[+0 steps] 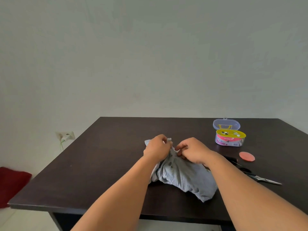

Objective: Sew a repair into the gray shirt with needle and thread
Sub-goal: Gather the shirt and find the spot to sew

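Note:
The gray shirt (181, 175) lies bunched on the dark table (93, 172), its buttons showing between my arms. My left hand (157, 148) grips the shirt's upper edge with curled fingers. My right hand (191, 151) pinches the fabric just to the right of it, fingers curled inward. Whether a needle or thread is between the fingers is too small to tell. A dark thread spool (230, 159) lies on the table to the right of my right forearm.
An open sewing kit box (230, 138) with a clear lid stands at the back right. A pink round pad (247, 156) and scissors (261, 178) lie right of the shirt. A red cloth (11, 182) sits off the table's left side, a wall socket (65, 135) behind.

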A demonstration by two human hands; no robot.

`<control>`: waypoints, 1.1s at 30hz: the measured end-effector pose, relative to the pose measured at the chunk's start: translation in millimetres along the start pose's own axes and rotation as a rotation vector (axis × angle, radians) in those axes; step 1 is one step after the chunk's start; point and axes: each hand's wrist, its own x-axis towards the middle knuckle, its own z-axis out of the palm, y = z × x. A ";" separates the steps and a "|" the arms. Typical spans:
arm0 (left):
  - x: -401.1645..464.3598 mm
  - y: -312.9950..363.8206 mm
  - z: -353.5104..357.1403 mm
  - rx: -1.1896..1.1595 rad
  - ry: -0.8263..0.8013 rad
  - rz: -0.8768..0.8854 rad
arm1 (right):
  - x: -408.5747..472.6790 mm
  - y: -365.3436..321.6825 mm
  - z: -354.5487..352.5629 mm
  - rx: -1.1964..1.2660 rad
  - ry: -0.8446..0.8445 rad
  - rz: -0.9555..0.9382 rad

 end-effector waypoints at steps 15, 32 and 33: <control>2.8 47.7 -47.6 -0.553 0.175 0.154 | 23.2 -42.5 3.3 0.387 -0.172 0.008; 22.8 16.1 -59.7 -0.107 0.042 0.069 | 19.7 -41.3 -20.8 -0.343 0.146 -0.108; 24.1 15.6 -59.5 -0.092 0.045 0.051 | 20.7 -40.9 -20.5 -0.368 0.193 -0.118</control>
